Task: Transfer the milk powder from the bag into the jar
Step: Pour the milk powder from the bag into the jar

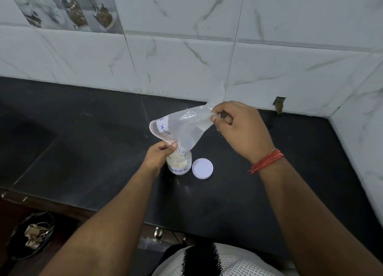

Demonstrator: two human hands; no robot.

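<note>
Bag [182, 128]: clear, limp, nearly emptied, upended over jar [179, 164] | left hand [159, 153] fingers pinched its red-edged mouth at jar rim | right hand [238, 128] fingers pinched the raised bottom corner | jar: cream powder inside, on black tabletop [83, 143], white lid [202, 168] beside.

Bench [83, 151]: open dark surface to L of jar [179, 164] and toward front edge, passable for a hand. Obstacles at centre: jar w/ lid [202, 168] just beside it on R, bag [182, 128] stretched above jar mouth betw. left hand [159, 154] and right hand [238, 128], blocking approach from above. Tiled wall [186, 57] closes rear; side wall [360, 130] closes R.
</note>
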